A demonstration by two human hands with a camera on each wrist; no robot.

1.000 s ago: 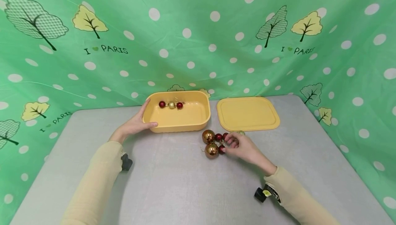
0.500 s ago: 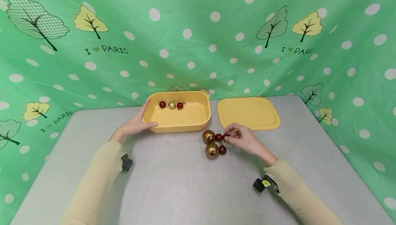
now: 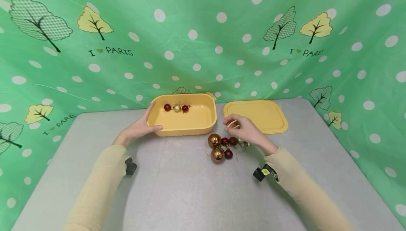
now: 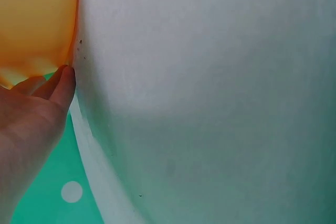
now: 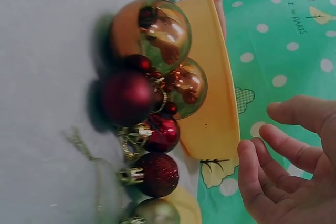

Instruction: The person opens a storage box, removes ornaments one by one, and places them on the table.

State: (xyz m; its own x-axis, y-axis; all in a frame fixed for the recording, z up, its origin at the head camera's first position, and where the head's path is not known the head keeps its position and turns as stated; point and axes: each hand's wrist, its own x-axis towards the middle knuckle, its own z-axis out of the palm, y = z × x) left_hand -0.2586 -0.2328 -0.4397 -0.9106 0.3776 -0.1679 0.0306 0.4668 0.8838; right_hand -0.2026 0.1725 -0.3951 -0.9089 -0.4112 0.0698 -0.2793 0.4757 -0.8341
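My left hand [image 3: 137, 128] holds the left end of a yellow plastic container [image 3: 187, 132], its thumb along the front wall and its fingers round the far side. In the container lie a gold Christmas bauble [image 3: 177, 108] and dark red baubles [image 3: 167, 107]. My right hand [image 3: 244, 128] hovers over the front of the yellow lid [image 3: 260, 113], fingers bent, with nothing held. Just in front of it, two large copper baubles [image 3: 217, 155] cluster with small red baubles [image 3: 228, 153]. A pale gold bauble [image 5: 160, 212] shows below the red ones in the right wrist view.
The grey table [image 3: 177, 188] carries everything. Close behind it hangs a green curtain [image 3: 196, 47] with white dots. The lid lies flat to the right of the container. Each wrist wears a small black camera [image 3: 259, 174].
My right hand has lifted from the red baubles and moved away toward the lid, uncovering them and the pale gold ones. My left hand and the container stay put.
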